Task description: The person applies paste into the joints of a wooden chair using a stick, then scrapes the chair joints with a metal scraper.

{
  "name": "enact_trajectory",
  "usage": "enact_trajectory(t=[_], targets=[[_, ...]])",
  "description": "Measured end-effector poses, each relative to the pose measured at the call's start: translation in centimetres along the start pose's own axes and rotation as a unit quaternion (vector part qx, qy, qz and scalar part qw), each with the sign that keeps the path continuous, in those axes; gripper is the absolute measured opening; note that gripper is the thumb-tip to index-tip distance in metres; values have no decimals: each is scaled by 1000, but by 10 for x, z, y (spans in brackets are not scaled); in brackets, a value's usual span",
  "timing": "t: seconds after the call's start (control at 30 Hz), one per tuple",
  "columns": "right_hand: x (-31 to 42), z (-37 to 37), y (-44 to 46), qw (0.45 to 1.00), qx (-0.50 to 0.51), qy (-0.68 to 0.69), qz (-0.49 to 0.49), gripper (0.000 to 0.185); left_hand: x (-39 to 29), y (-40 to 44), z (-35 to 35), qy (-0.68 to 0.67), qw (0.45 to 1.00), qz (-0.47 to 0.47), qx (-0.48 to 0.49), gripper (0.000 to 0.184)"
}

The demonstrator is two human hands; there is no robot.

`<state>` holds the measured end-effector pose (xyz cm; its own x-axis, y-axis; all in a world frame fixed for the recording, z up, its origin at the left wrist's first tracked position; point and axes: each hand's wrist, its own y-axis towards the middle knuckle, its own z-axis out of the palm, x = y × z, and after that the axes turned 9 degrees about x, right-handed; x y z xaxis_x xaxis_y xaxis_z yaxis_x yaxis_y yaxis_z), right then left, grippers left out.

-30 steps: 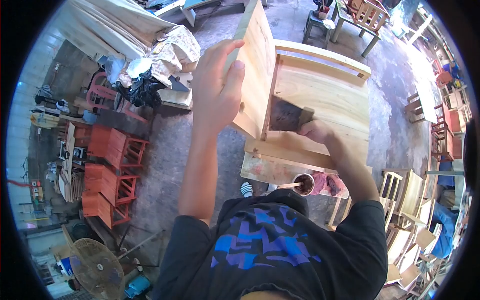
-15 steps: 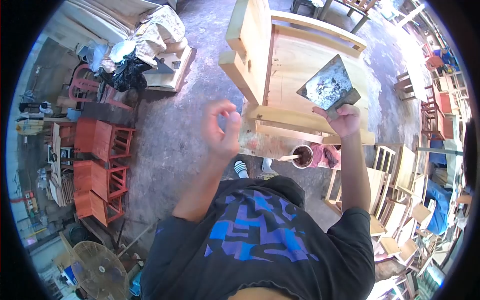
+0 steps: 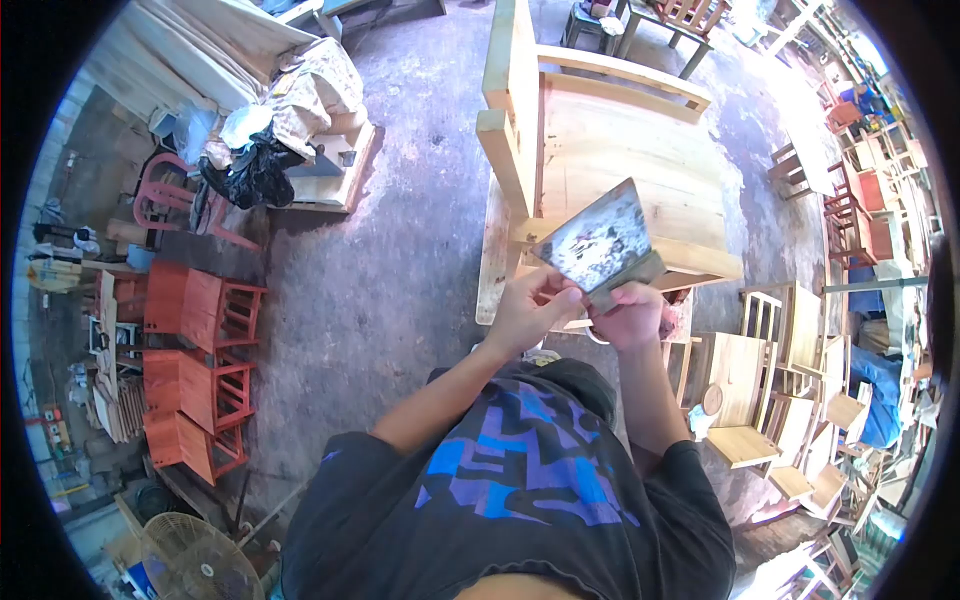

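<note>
My right hand [image 3: 632,318] is closed around the thick edge grip of a flat metal scraper [image 3: 600,238], its blade smeared with dark and pale residue and tilted up. At the blade's lower corner, my left hand [image 3: 535,312] has thumb and fingertips pinched together against the scraper; their exact contact is partly hidden. Just beyond the tool stands a pale unfinished wooden furniture piece [image 3: 630,140] with a broad panel and raised rails. Below my hands, a pot of brown paste is mostly hidden.
Red wooden chairs [image 3: 205,310] are lined up at left, near a standing fan [image 3: 200,560]. Pale wooden chairs [image 3: 740,375] crowd the right. A cloth-covered stand with a black plastic bag [image 3: 250,175] is at upper left, on the concrete floor [image 3: 400,200].
My left hand has moved right to meet the scraper. My right hand has brought the scraper left and closer to my body. The paste pot is now largely covered by my hands.
</note>
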<state>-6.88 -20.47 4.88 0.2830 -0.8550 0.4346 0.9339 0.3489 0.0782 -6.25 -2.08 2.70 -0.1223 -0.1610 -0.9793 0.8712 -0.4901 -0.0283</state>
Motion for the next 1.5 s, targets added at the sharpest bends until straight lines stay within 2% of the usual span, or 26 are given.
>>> enact_trajectory(t=[0.03, 0.07, 0.17, 0.23, 0.3, 0.33, 0.37, 0.47, 0.57, 0.67, 0.73, 0.83, 0.87, 0.97, 1.07, 1.17, 1.3, 1.4, 1.5], targets=[[-2, 1, 0, 999, 9, -29, 10, 72, -2, 1, 2, 3, 1000, -8, -4, 20], [-5, 5, -3, 999, -27, -17, -9, 68, -5, -1, 3, -40, 999, 4, -18, 13], [-1, 18, 2, 993, -96, -56, -43, 64, 18, -12, -26, -82, 993, -55, -65, 16], [16, 17, 6, 989, -97, -107, -36, 61, 18, -17, -44, -48, 989, -57, -131, 21], [39, 3, 15, 975, -96, -198, -36, 60, 27, -24, -69, 118, 972, -64, -192, 29], [51, 11, 24, 958, -163, -232, -41, 51, 47, -32, -91, 162, 964, -51, -202, 30], [62, 5, 35, 943, -167, -286, -34, 48, 62, -39, -110, 206, 954, -38, -213, 32], [106, -13, 65, 900, -166, -402, -12, 39, 48, -55, -120, 242, 937, -12, -251, 28], [136, -15, 96, 884, -146, -443, 17, 35, 57, -62, -116, 229, 934, -58, -269, 25], [152, -32, 119, 858, -134, -494, 42, 34, 45, -61, -94, 237, 935, -106, -242, 24], [163, -40, 135, 835, -141, -526, 72, 34, 52, -57, -81, 259, 935, -70, -234, 24], [178, -50, 165, 759, -127, -633, 81, 33, 42, -45, -68, 293, 933, -45, -205, 24], [183, -56, 177, 718, -138, -676, 85, 37, 34, -42, -63, 305, 931, -43, -193, 24], [194, -85, 220, 501, -42, -864, -31, 38, 11, -30, -53, 294, 937, -30, -189, 23], [191, -66, 260, 384, -44, -921, 51, 41, 16, -20, -54, 297, 934, -1, -198, 22], [192, -56, 297, 308, -23, -948, 81, 38, 8, -15, -51, 295, 933, 18, -206, 21], [187, -64, 330, 288, -36, -956, 31, 34, 8, -27, -53, 314, 923, 13, -222, 20], [185, -67, 353, 256, -34, -961, 96, 37, 16, -51, -53, 321, 911, -37, -255, 20], [183, -76, 364, 268, -31, -960, 77, 37, 36, -83, -58, 332, 898, -83, -275, 20]])
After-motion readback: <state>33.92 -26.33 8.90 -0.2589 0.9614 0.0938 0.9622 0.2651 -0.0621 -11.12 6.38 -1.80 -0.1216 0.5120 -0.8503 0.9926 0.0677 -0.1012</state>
